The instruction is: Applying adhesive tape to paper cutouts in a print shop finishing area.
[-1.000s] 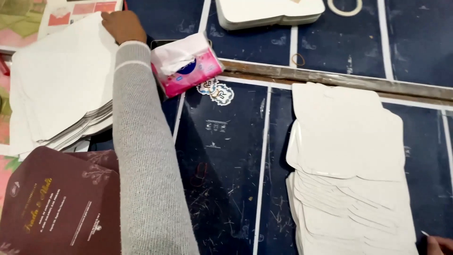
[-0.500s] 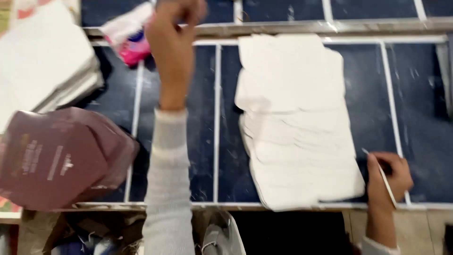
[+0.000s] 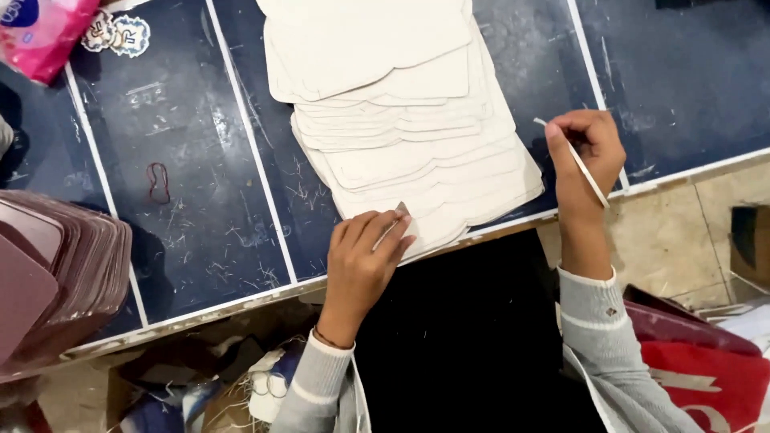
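Hands at a fanned stack of cream cards point(image 3: 401, 120)

Left hand point(image 3: 365, 261) pinching the nearest card's corner between fingertips point(image 3: 399, 227); right hand point(image 3: 585, 152) clenched around a thin white stick point(image 3: 573, 158), just beside the stack's edge.

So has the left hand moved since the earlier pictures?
Yes. The left hand came back from the table's far side to the near edge of the fanned cream cards.

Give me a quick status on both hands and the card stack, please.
Left hand pressing small piece onto cream card stack. Right hand gripping thin white stick, beside stack. Nothing in the way.
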